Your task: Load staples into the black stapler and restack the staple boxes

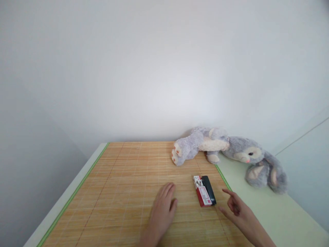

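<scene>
On the bamboo mat (123, 192) lies a small red and white box (202, 192), its long side against a black stapler-like object (209, 189). My left hand (163, 207) is to the left of the box, palm down over the mat, fingers extended, holding nothing. To the right of the black object is my right hand (236, 210), its index finger and thumb spread apart and the other fingers curled, with nothing visible between them. Neither hand touches the box or the black object.
A grey and cream plush rabbit (212, 144) lies on its side along the back right, partly on the mat and partly on the pale green tabletop (288, 219). Behind the table rises a plain pale wall (154, 68).
</scene>
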A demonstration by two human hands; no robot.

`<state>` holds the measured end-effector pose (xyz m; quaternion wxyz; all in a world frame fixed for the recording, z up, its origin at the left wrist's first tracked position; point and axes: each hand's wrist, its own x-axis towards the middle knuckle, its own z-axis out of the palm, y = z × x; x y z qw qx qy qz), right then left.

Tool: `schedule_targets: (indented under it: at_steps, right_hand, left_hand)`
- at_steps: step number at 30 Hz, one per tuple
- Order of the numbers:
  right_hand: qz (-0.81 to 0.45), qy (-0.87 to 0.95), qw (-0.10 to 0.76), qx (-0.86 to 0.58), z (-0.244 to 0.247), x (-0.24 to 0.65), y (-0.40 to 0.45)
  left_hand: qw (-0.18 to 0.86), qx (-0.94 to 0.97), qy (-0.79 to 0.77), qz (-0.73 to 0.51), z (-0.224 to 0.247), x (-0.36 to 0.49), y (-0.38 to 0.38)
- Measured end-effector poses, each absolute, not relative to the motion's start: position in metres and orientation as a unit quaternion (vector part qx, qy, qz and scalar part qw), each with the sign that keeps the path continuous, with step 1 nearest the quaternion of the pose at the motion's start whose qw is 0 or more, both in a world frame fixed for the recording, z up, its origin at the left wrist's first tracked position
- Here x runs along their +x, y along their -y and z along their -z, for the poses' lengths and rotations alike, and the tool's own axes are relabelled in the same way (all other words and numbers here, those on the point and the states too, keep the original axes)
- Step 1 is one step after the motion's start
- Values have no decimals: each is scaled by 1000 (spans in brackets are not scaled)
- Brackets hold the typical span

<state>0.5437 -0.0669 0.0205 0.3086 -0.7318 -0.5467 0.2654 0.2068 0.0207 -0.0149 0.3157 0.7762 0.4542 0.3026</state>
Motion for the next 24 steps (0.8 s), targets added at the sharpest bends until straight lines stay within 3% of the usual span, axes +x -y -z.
schedule_targets:
  at_steps: [2, 5, 7, 11, 24]
  right_hand:
    - [-277, 547, 334, -715, -18, 513, 77]
    - [-278, 650, 275, -651, -8, 434, 74]
    - [-212, 712, 232, -628, 2, 382, 61]
    - [-137, 722, 164, -658, 18, 328, 35]
    - [-62, 709, 128, -691, 19, 314, 28]
  left_hand:
    - [213, 793, -515, -246, 18, 168, -16]
    - [101, 795, -570, -182, 21, 130, -9]
    - [67, 793, -584, -161, 21, 120, -4]
    - [51, 787, -595, -155, 20, 118, 1]
    - [55, 768, -614, -176, 18, 120, 2]
